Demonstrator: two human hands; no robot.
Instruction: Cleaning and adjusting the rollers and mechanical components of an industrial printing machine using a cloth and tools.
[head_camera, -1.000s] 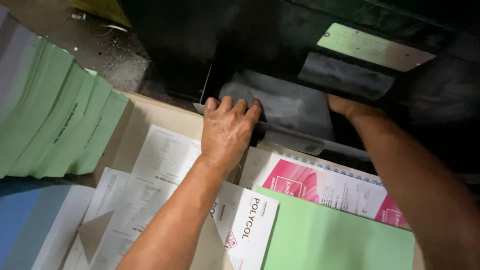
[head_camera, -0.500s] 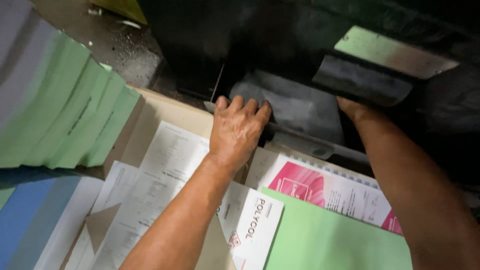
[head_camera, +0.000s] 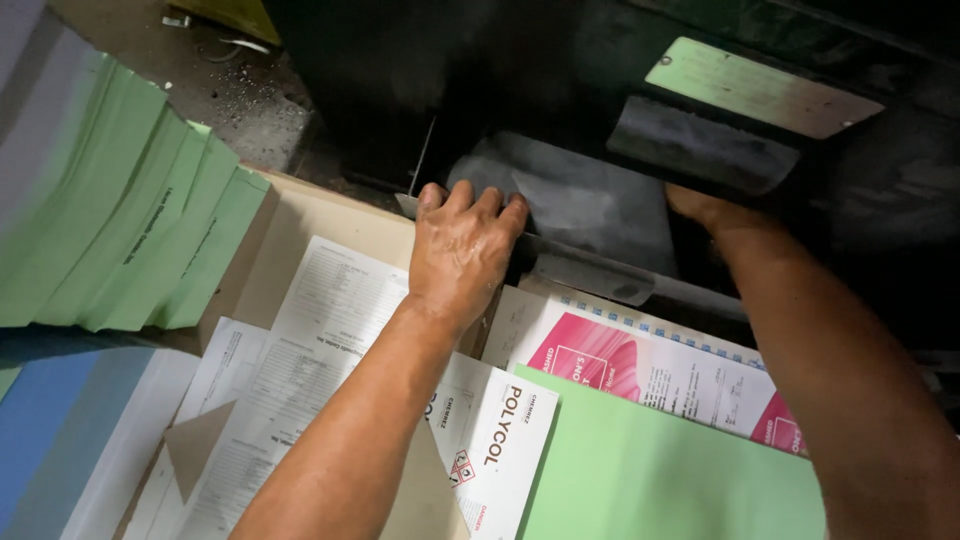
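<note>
Since the frame a second ago not much has actually changed, honestly: the left hand (head_camera: 462, 250) sits on the same metal edge of the dark machine (head_camera: 560, 110), and the shift in the picture looks like the head camera moving rather than the hands. That hand lies flat with the fingers (head_camera: 488, 205) spread over the edge and curled down a little, pressing on the grey sheet (head_camera: 590, 205) in the machine's mouth rather than pinching anything. The right hand (head_camera: 700, 208) is at about 2 o'clock from it, pushed in under a dark slanted plate (head_camera: 700, 150); only the wrist end shows, so I can't tell whether its fingers are open or closed on something.

My read: both hands are holding their place at the feed opening, steadying or feeling for the grey sheet, not pulling it out.

Around the arms, printed white forms (head_camera: 320, 330) lie at 7 o'clock of the left hand, a pink and white spiral-bound booklet (head_camera: 620, 365) at 5 o'clock, and a plain green sheet (head_camera: 660, 470) below that. Fanned green sheets (head_camera: 120, 230) sit way out at 9 o'clock.
</note>
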